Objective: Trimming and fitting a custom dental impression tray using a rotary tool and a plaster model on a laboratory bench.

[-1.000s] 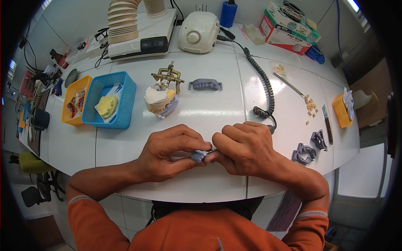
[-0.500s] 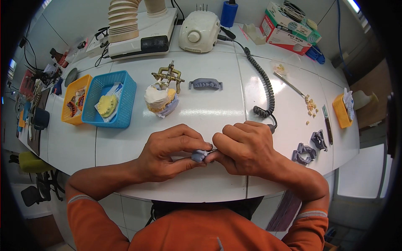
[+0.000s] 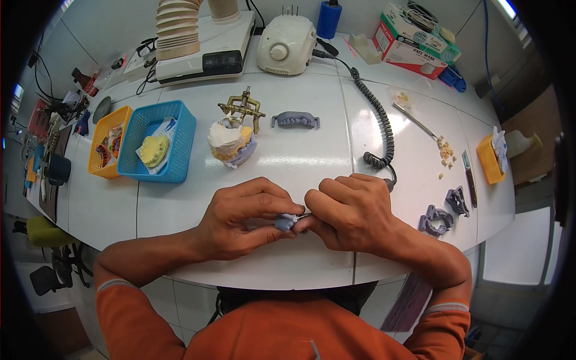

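- Nothing has shifted over the last second: both hands sit in the same spot near the front edge of the white worktable (image 3: 300, 156), so the fine work on the piece appears to be ongoing rather than finished.
- The left hand (image 3: 243, 219) is curled shut around a small grey dental part (image 3: 283, 223), pinching it between thumb and fingers.
- The right hand (image 3: 351, 210) is closed too, fingertips pressed against the same part; a thin metal tip seems to show there, but it is too small to be sure.
- Behind the hands stands a brass articulator with a plaster model (image 3: 235, 135).
- Left of the articulator sits a blue basket (image 3: 159, 141).
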Motion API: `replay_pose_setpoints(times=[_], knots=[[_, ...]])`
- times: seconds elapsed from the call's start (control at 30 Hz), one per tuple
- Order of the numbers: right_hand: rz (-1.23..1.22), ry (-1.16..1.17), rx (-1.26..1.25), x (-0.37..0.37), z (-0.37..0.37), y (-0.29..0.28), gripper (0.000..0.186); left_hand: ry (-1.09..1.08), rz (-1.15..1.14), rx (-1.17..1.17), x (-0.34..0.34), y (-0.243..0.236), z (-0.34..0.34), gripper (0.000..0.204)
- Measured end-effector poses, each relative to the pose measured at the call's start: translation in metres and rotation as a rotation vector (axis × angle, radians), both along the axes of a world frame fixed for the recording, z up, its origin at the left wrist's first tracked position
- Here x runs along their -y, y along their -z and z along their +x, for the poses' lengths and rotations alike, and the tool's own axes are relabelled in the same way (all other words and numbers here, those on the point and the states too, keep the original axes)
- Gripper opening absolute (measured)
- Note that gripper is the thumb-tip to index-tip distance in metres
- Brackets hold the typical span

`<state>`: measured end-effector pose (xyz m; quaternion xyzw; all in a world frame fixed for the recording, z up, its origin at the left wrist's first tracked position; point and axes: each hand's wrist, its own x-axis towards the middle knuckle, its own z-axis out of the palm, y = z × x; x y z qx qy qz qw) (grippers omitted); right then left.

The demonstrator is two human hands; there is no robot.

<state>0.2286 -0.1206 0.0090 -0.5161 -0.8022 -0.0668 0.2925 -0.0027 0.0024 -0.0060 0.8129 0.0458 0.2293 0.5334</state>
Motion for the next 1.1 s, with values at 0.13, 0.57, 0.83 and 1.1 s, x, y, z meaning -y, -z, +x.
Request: replay_pose_setpoints(times=[0.13, 0.57, 0.83, 1.1], knots=[[-0.002, -0.013, -0.001, 0.0005, 0.0003, 0.0004, 0.041, 0.006, -0.021, 0.004, 0.0012, -0.0006, 0.0002, 0.042], [-0.011, -0.004, 0.001, 0.0003, 0.0000, -0.0001, 0.038, 0.003, -0.027, -0.002, 0.0005, 0.0025, -0.0008, 0.042], [-0.017, -0.009, -0.002, 0.0009, 0.0007, -0.0008, 0.038, 0.006, -0.015, 0.000, 0.0010, 0.0003, 0.0002, 0.042], [-0.015, -0.015, -0.010, 0.0008, 0.0009, -0.0008, 0.038, 0.010, -0.051, 0.001, 0.0006, 0.0028, 0.0000, 0.043]])
